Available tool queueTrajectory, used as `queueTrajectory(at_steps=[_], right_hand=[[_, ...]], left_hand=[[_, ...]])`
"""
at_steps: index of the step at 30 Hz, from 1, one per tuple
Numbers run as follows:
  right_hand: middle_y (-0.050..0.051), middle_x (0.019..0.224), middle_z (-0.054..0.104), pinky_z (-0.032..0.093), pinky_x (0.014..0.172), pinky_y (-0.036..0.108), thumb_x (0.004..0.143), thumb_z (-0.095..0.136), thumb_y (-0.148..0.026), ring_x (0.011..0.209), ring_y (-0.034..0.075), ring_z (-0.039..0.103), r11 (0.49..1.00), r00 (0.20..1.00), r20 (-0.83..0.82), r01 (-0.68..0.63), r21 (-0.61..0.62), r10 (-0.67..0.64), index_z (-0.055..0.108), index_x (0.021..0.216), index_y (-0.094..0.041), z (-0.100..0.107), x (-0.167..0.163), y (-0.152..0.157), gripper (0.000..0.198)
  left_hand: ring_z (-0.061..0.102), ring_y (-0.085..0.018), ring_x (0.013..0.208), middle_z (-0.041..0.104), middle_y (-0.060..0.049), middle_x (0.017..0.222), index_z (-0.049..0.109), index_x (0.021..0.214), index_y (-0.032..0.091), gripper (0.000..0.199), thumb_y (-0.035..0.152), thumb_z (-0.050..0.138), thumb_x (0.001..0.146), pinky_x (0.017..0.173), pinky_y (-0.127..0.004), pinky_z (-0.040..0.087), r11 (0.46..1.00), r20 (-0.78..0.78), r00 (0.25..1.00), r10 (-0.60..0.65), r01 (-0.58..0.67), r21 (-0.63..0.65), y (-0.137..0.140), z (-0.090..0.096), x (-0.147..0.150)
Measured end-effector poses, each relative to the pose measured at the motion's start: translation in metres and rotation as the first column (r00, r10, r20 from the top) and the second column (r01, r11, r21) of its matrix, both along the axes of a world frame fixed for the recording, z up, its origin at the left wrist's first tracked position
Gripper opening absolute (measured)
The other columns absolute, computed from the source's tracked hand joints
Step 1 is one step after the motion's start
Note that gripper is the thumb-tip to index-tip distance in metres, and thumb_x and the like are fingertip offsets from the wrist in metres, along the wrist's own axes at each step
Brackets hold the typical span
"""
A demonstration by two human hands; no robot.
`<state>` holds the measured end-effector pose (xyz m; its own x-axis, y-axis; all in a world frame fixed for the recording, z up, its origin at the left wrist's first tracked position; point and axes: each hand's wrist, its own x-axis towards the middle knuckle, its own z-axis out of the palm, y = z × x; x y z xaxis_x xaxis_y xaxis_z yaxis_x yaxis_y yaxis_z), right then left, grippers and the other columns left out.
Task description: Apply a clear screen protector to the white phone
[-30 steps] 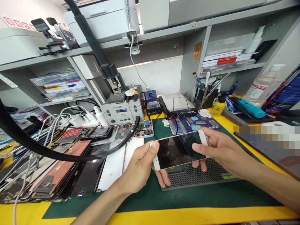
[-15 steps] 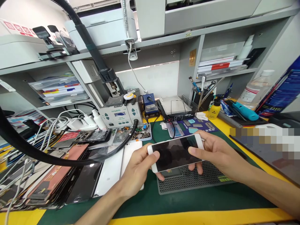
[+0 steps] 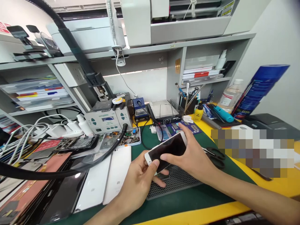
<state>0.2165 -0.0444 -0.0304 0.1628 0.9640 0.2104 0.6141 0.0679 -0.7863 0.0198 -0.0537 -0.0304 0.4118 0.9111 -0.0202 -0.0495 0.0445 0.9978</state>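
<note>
A white-framed smartphone (image 3: 174,145) with a dark screen is held above the bench, tilted so its right end is higher. My left hand (image 3: 137,184) grips the phone's lower left end, thumb on the front and fingers underneath. At the other end, my right hand (image 3: 198,161) is closed around the phone's right side. Its thumb lies across the screen and its index finger reaches past the top corner. Below the phone lies a grey perforated pad (image 3: 185,179) on the green mat (image 3: 173,203). Black-handled scissors (image 3: 217,154) rest just behind my right wrist.
Several phones and panels, including a white phone (image 3: 120,168), lie at the left under a curved black hose (image 3: 70,173). Behind are a grey rework station (image 3: 107,120), a parts tray (image 3: 128,137) and a tool holder (image 3: 187,101). A yellow bottle (image 3: 198,113) stands back right.
My view has shifted right. The phone has turned to a steeper tilt. My right thumb has slid farther left across the screen, and the scissors have come into view.
</note>
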Motion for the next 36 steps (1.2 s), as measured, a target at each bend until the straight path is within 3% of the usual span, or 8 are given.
queueTrajectory(at_steps=[4,7,14,20,23,30,36], right_hand=[[0.015,0.166,0.027,0.034,0.12,0.053,0.063,0.084,-0.065,0.151,0.034,0.028,0.999,0.997,0.067,0.029,0.045,-0.032,0.016,0.161,-0.02,0.001,-0.003,-0.001,0.127],[0.015,0.162,0.035,0.035,0.119,0.052,0.063,0.084,-0.066,0.147,0.034,0.035,0.996,0.998,0.056,0.038,0.083,-0.043,0.023,0.158,-0.02,0.001,-0.004,-0.001,0.121],[0.006,0.126,0.068,0.051,0.097,0.046,0.072,0.083,-0.058,0.11,0.03,0.064,0.996,0.991,-0.128,-0.013,0.084,0.024,0.056,0.135,-0.027,0.006,0.004,0.003,0.075],[0.003,0.099,0.072,0.053,0.072,0.033,0.084,0.076,-0.048,0.086,0.023,0.066,0.992,0.959,-0.259,-0.096,0.08,0.114,0.066,0.125,-0.026,0.013,0.011,0.006,0.048],[0.002,0.091,0.072,0.051,0.066,0.03,0.087,0.073,-0.046,0.081,0.021,0.066,0.989,0.938,-0.313,-0.128,0.08,0.147,0.068,0.121,-0.024,0.017,0.014,0.005,0.041],[0.001,0.093,0.076,0.053,0.07,0.029,0.095,0.065,-0.046,0.082,0.02,0.068,0.967,0.9,-0.354,-0.238,0.092,0.255,0.07,0.125,-0.023,0.023,0.027,0.004,0.038],[0.003,0.117,0.077,0.053,0.095,0.034,0.101,0.058,-0.046,0.106,0.023,0.07,0.953,0.898,-0.321,-0.283,0.104,0.301,0.071,0.128,-0.024,0.027,0.033,0.004,0.038]], left_hand=[[0.076,-0.025,0.087,0.071,-0.009,0.098,0.058,0.12,0.015,0.042,0.049,0.062,0.096,0.062,-0.032,0.066,1.0,-0.03,0.999,0.019,-0.019,0.021,-0.005,0.0,0.003],[0.077,-0.026,0.088,0.072,-0.012,0.107,0.057,0.124,0.016,0.048,0.052,0.064,0.094,0.063,-0.03,0.065,0.999,-0.047,0.999,0.027,-0.026,0.019,-0.008,0.002,0.004],[0.076,-0.019,0.069,0.076,-0.01,0.106,0.057,0.128,0.017,0.046,0.05,0.062,0.097,0.066,-0.031,0.065,1.0,-0.07,0.997,0.016,-0.017,-0.012,-0.008,0.002,-0.002],[0.077,-0.021,0.068,0.079,-0.008,0.092,0.057,0.124,0.016,0.043,0.048,0.064,0.096,0.066,-0.029,0.06,0.999,-0.077,0.997,0.023,-0.026,-0.043,-0.004,0.004,-0.007],[0.077,-0.022,0.07,0.08,-0.01,0.098,0.056,0.124,0.016,0.041,0.047,0.062,0.097,0.067,-0.029,0.058,0.998,-0.082,0.997,0.006,-0.011,-0.055,-0.002,0.004,-0.011],[0.078,-0.022,0.072,0.08,-0.011,0.098,0.055,0.127,0.016,0.04,0.042,0.063,0.098,0.066,-0.028,0.059,0.993,-0.004,0.998,-0.064,0.063,-0.105,0.004,0.005,-0.018],[0.078,-0.024,0.074,0.078,-0.013,0.1,0.059,0.124,0.013,0.041,0.04,0.069,0.094,0.059,-0.028,0.061,0.988,0.076,0.996,-0.039,0.049,-0.146,0.006,0.009,-0.019]])
